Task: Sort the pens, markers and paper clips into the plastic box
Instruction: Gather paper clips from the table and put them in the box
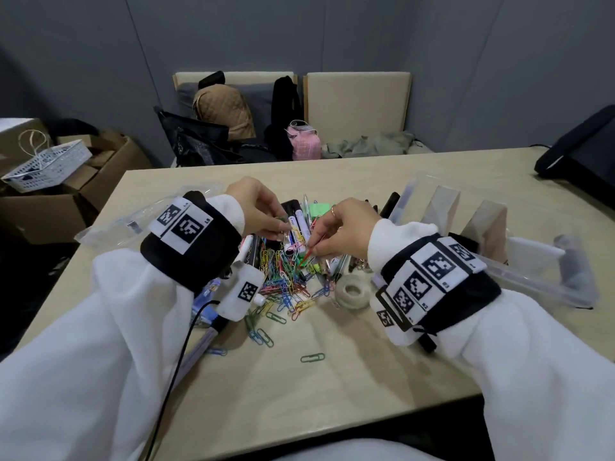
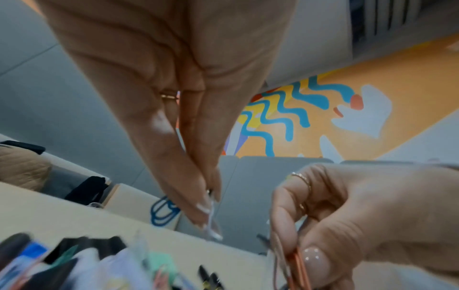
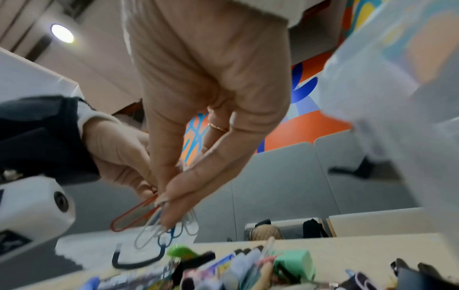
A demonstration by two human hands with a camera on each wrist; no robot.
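Observation:
A heap of coloured paper clips [image 1: 286,277] lies at the table's middle, with markers [image 1: 296,221] and pens [image 1: 332,264] behind and beside it. Both hands hover over the heap, fingertips almost meeting. My left hand [image 1: 283,232] pinches a few clips, among them a blue clip [image 2: 164,212]. My right hand [image 1: 314,251] pinches a red clip [image 3: 134,215] together with white clips [image 3: 149,231]. The clear plastic box [image 1: 519,271], with upright dividers, stands to the right of my right wrist.
A tape roll [image 1: 352,291] sits by my right wrist. A clear lid [image 1: 133,217] lies at the left. Loose clips, one green [image 1: 312,357], dot the near table. A black device [image 1: 582,154] occupies the far right corner. Bags fill the chairs behind.

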